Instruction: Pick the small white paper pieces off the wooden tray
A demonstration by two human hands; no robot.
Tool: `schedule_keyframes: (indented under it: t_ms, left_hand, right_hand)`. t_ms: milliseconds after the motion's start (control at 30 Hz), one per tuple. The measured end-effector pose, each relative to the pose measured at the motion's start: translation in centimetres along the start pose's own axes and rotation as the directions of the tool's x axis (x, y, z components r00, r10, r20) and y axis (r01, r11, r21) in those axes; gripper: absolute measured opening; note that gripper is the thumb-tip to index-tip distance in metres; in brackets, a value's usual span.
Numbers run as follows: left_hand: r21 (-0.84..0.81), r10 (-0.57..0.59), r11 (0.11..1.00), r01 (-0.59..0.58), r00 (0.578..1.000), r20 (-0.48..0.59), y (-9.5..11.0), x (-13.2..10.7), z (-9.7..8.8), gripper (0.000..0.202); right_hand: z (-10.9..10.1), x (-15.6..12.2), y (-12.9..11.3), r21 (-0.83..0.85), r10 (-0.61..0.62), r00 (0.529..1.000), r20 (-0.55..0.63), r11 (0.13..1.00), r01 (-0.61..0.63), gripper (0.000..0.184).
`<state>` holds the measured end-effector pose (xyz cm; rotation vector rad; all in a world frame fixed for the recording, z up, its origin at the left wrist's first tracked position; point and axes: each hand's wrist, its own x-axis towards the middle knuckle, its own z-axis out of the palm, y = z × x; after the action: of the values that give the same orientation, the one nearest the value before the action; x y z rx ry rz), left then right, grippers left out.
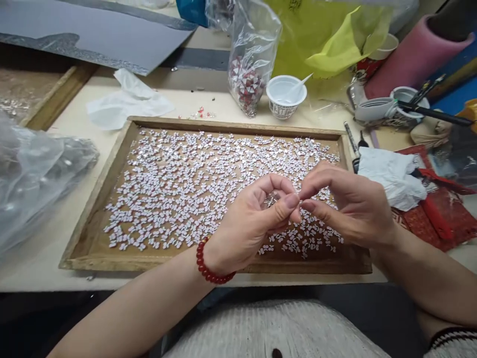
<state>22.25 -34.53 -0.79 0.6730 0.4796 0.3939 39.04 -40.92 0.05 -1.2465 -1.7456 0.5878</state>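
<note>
- Head view: my left hand (257,223) hovers over the wooden tray (231,125), toward its 4 o'clock corner. It is curled, with the fingers closed round a few silvery pieces (270,200).
- My right hand (350,209), at 3 o'clock of the left, has thumb and forefinger pinched together, touching the left thumb tip. What they nip is too small to tell.
- Small white pieces (179,184) cover the tray floor beneath both hands.

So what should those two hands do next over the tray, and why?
Most likely the right hand should pull one of the silvery bits clear of the left hand: its fingertips are pinched at the left thumb tip, and the left hand cups the bits above the tray of small white pieces. What is pinched is too small to tell.
</note>
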Motion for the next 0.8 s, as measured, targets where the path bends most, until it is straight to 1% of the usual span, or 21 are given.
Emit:
schedule_keyframes:
  t_ms: [133,267,333,400,467,500,533,567,600,633,667,733,800]
  left_hand:
    - [0.044,-0.038,0.998,0.039,0.999,-0.028,0.1,-0.2,0.0,0.014]
    - [0.094,-0.064,0.993,0.069,0.996,-0.055,0.3,-0.1,0.2,0.016]
    - [0.089,-0.065,0.993,0.072,0.995,-0.073,0.3,-0.1,0.3,0.015]
    - [0.045,-0.07,0.996,0.075,0.993,-0.096,0.3,0.0,0.3,0.013]
    - [-0.029,-0.086,0.996,0.083,0.988,-0.126,0.4,0.1,0.2,0.011]
    - [-0.067,-0.096,0.994,0.087,0.985,-0.14,0.4,0.1,0.2,0.009]
    - [-0.106,-0.1,0.991,0.084,0.983,-0.153,0.5,0.1,0.1,0.009]
    - [-0.136,-0.103,0.987,0.081,0.981,-0.165,0.6,0.2,0.2,0.011]
    - [-0.147,-0.103,0.986,0.076,0.977,-0.185,0.6,0.2,0.2,0.014]
    - [-0.151,-0.104,0.986,0.074,0.974,-0.203,0.7,0.2,0.3,0.016]
    - [-0.147,-0.104,0.986,0.072,0.97,-0.219,0.7,0.2,0.3,0.016]
    - [-0.129,-0.104,0.989,0.077,0.97,-0.222,0.8,0.1,0.4,0.012]
    - [-0.108,-0.111,0.99,0.092,0.977,-0.181,0.7,0.0,0.5,0.01]
  right_hand:
    - [0.2,-0.1,0.4,0.104,0.012,1.0,-0.026,0.995,-0.009,0.005]
    - [0.6,0.0,0.4,0.11,0.008,0.999,-0.049,0.994,-0.002,0.004]
    - [0.3,0.2,0.5,0.094,0.001,0.998,-0.059,0.996,0.005,0.004]
    - [-0.9,0.5,1.0,0.024,0.023,0.994,-0.11,1.0,-0.02,0.005]
    - [-2.7,0.8,2.0,-0.166,0.082,0.977,-0.197,0.979,-0.115,0.006]
    - [-3.7,0.9,2.7,-0.315,0.114,0.965,-0.237,0.93,-0.187,0.006]
    - [-4.6,0.9,3.3,-0.471,0.134,0.961,-0.244,0.85,-0.238,0.007]
    - [-5.5,0.9,4.0,-0.608,0.162,0.96,-0.229,0.746,-0.271,0.008]
    - [-6.2,0.9,4.6,-0.708,0.2,0.957,-0.209,0.644,-0.289,0.008]
    - [-6.7,0.8,5.1,-0.774,0.237,0.954,-0.184,0.564,-0.29,0.008]
    - [-7.0,0.7,5.4,-0.813,0.274,0.948,-0.159,0.509,-0.283,0.008]
    - [-7.2,0.6,5.8,-0.842,0.327,0.938,-0.116,0.468,-0.268,0.009]
    - [-7.0,0.5,5.9,-0.855,0.359,0.93,-0.079,0.454,-0.248,0.01]
